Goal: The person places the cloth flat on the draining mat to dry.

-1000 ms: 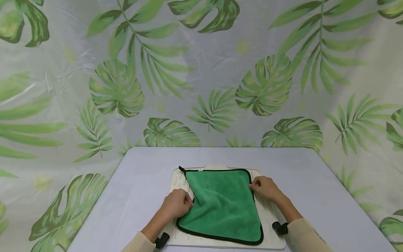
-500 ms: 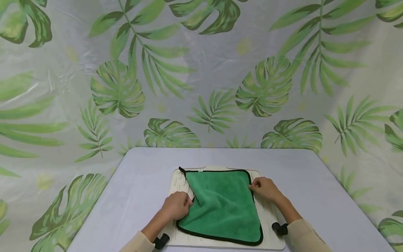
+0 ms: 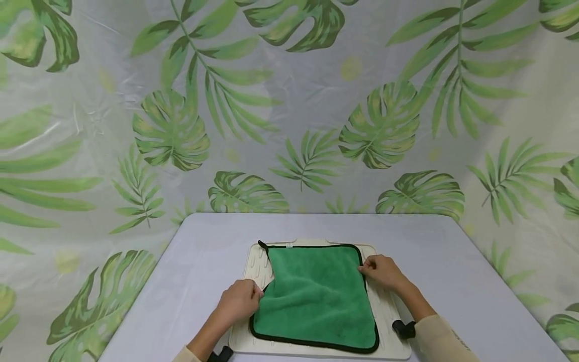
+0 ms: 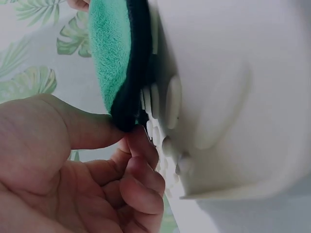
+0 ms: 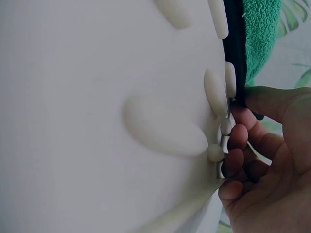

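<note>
A green towel (image 3: 316,296) with a black edging lies spread over a cream ridged tray (image 3: 259,269). My left hand (image 3: 239,300) pinches the towel's left edge between thumb and forefinger; the left wrist view shows the dark edging (image 4: 138,53) caught at the fingertips, just above the tray. On the opposite side, my right hand (image 3: 383,271) pinches the right edge, and in the right wrist view its thumb and forefinger meet on the black edging (image 5: 237,58). Low wrinkles cross the towel's left half. A small black loop (image 3: 262,245) sticks out at its far left corner.
The tray rests on a white table (image 3: 203,251) near its front edge. Raised oval bumps (image 5: 165,126) stand on the tray's surface. Behind the table hangs a leaf-patterned sheet (image 3: 312,110).
My left hand has moved left and slightly toward me, drawing the towel's left edge outward. The deep fold there has flattened into low wrinkles. My right hand has stayed in place.
</note>
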Available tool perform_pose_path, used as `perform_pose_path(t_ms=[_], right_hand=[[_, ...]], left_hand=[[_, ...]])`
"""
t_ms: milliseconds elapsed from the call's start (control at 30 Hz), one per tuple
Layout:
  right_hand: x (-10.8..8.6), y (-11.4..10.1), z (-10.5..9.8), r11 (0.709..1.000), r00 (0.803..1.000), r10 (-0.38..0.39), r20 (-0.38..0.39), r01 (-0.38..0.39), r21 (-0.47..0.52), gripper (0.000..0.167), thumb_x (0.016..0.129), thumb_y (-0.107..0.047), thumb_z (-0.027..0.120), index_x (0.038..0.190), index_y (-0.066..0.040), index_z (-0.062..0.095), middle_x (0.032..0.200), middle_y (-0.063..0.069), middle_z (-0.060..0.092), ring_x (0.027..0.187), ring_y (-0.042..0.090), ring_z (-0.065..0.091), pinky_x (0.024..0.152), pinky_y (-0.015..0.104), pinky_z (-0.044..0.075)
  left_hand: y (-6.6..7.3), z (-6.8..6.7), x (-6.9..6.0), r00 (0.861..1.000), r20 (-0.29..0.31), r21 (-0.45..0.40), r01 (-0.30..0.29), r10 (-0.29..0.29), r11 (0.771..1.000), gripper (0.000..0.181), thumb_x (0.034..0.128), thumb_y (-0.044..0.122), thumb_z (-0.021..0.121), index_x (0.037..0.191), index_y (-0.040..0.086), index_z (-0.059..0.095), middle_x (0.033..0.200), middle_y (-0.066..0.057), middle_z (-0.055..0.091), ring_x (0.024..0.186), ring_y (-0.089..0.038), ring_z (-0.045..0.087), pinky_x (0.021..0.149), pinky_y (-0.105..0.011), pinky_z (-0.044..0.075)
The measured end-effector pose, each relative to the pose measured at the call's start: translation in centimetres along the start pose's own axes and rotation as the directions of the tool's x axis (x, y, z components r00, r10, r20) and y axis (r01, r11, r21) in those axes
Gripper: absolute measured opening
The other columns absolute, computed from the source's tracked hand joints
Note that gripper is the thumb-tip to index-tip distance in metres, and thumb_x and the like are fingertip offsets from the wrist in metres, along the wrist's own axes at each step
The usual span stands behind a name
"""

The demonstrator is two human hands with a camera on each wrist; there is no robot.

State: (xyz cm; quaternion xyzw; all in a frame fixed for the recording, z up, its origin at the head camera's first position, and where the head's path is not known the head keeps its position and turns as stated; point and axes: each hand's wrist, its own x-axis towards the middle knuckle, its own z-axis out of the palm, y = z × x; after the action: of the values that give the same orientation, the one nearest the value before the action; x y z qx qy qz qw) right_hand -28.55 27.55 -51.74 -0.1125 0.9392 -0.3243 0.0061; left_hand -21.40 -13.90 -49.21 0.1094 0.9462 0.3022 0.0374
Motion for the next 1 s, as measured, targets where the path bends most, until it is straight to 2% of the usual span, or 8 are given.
perform_pose_path(t_ms=[100, 233, 367, 500, 600, 767, 867, 1000], right_hand=[[0.0, 0.0, -0.1, 1.0, 1.0, -0.006, 0.001, 0.006, 0.007, 0.025, 0.101, -0.025, 0.067, 0.08, -0.01, 0.064, 0.069, -0.001, 0.055, 0.059, 0.013, 0.045, 0.057, 0.029, 0.039], [-0.1, 0.2, -0.2, 1.0, 1.0, 0.004, -0.007, -0.004, 0.018, 0.023, 0.1, -0.023, 0.067, 0.082, -0.009, 0.064, 0.071, 0.0, 0.056, 0.061, 0.014, 0.047, 0.058, 0.03, 0.04], [-0.2, 0.2, -0.3, 1.0, 1.0, 0.013, -0.006, -0.013, 0.019, 0.022, 0.101, -0.024, 0.066, 0.085, -0.009, 0.065, 0.073, -0.001, 0.058, 0.062, 0.013, 0.047, 0.06, 0.03, 0.041], [-0.1, -0.1, -0.9, 1.0, 1.0, 0.001, -0.005, -0.001, 0.028, 0.02, 0.102, -0.025, 0.066, 0.093, -0.007, 0.066, 0.078, 0.002, 0.061, 0.066, 0.014, 0.05, 0.061, 0.031, 0.043], [0.2, -0.3, -1.5, 0.999, 1.0, 0.008, -0.023, -0.007, 0.033, 0.02, 0.102, -0.024, 0.066, 0.1, -0.004, 0.067, 0.082, 0.004, 0.062, 0.068, 0.015, 0.053, 0.062, 0.032, 0.044], [1.1, -0.5, -1.9, 0.999, 0.998, 0.033, -0.06, -0.032, 0.018, 0.022, 0.102, -0.023, 0.064, 0.109, -0.002, 0.067, 0.087, 0.006, 0.064, 0.073, 0.016, 0.055, 0.063, 0.033, 0.046], [1.6, -0.5, -1.8, 0.999, 0.997, 0.037, -0.064, -0.036, 0.012, 0.026, 0.103, -0.024, 0.064, 0.112, 0.0, 0.068, 0.092, 0.008, 0.066, 0.078, 0.017, 0.058, 0.065, 0.034, 0.048], [1.8, -0.7, -1.7, 0.999, 0.997, 0.045, -0.061, -0.045, 0.008, 0.027, 0.102, -0.024, 0.065, 0.112, 0.0, 0.07, 0.097, 0.01, 0.069, 0.086, 0.02, 0.062, 0.071, 0.037, 0.051]], left_hand=[[-0.2, 0.0, -0.4, 1.0, 0.006, -0.005, 0.027, -0.026, 1.0, 0.039, 0.091, 0.001, 0.062, 0.056, 0.018, 0.057, 0.054, 0.009, 0.042, 0.05, -0.009, 0.038, 0.045, -0.026, 0.031], [-0.4, 0.1, -0.9, 0.997, -0.005, -0.008, 0.078, -0.078, 0.997, 0.046, 0.0901, 0.0, 0.06, 0.053, 0.021, 0.045, 0.051, 0.009, 0.034, 0.049, -0.009, 0.034, 0.045, -0.026, 0.028], [-0.6, 0.0, -1.3, 0.994, -0.02, 0.005, 0.108, -0.108, 0.994, 0.033, 0.0912, 0.004, 0.065, 0.06, 0.017, 0.061, 0.06, 0.007, 0.052, 0.053, -0.011, 0.045, 0.047, -0.029, 0.035], [-0.8, -0.8, -0.9, 0.995, -0.062, 0.021, 0.085, -0.083, 0.996, 0.016, 0.0916, 0.011, 0.072, 0.076, 0.014, 0.071, 0.067, 0.004, 0.062, 0.057, -0.012, 0.052, 0.049, -0.03, 0.041], [-0.9, -2.2, 0.5, 0.992, -0.116, 0.034, 0.063, -0.059, 0.997, 0.015, 0.0924, 0.017, 0.075, 0.079, 0.014, 0.068, 0.067, 0.004, 0.059, 0.058, -0.012, 0.052, 0.051, -0.03, 0.04], [-1.2, -4.2, 4.5, 0.987, -0.157, 0.034, 0.044, -0.038, 0.998, 0.011, 0.095, 0.024, 0.074, 0.091, 0.014, 0.073, 0.081, 0.002, 0.065, 0.069, -0.014, 0.057, 0.057, -0.033, 0.045], [-1.5, -4.4, 7.1, 0.986, -0.163, 0.059, 0.042, -0.032, 0.997, 0.016, 0.0963, 0.024, 0.073, 0.104, 0.011, 0.075, 0.092, -0.004, 0.07, 0.081, -0.021, 0.064, 0.064, -0.038, 0.051], [-1.7, -3.7, 10.0, 0.988, -0.149, 0.121, 0.045, -0.027, 0.992, 0.034, 0.0977, 0.027, 0.071, 0.125, 0.007, 0.071, 0.112, -0.015, 0.068, 0.101, -0.034, 0.065, 0.076, -0.049, 0.055]])
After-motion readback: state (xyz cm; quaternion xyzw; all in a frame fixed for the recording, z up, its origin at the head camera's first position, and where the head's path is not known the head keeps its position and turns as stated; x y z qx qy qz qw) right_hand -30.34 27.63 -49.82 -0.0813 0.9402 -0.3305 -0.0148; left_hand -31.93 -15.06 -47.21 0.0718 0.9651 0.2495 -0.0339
